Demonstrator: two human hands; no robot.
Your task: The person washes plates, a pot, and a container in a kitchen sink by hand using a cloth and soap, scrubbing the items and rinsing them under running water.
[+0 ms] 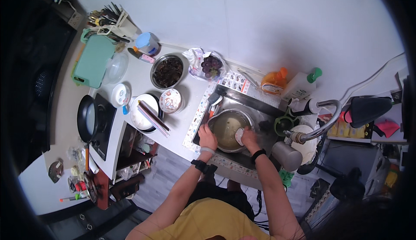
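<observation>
A round metal basin holding cloudy yellowish water stands in the steel sink. My left hand grips its left rim, fingers over the edge. At the basin's right side, my right hand holds a small pale oval object above or in the water; what it is exactly cannot be made out. Beside the basin, at the sink's upper left, a grey-bristled brush lies near an orange-and-white handle.
A chrome faucet arches in from the right. Left of the sink stand stacked bowls, plates topped with chopsticks, and a metal bowl of dark food. Bagged grapes and an orange bottle stand along the wall.
</observation>
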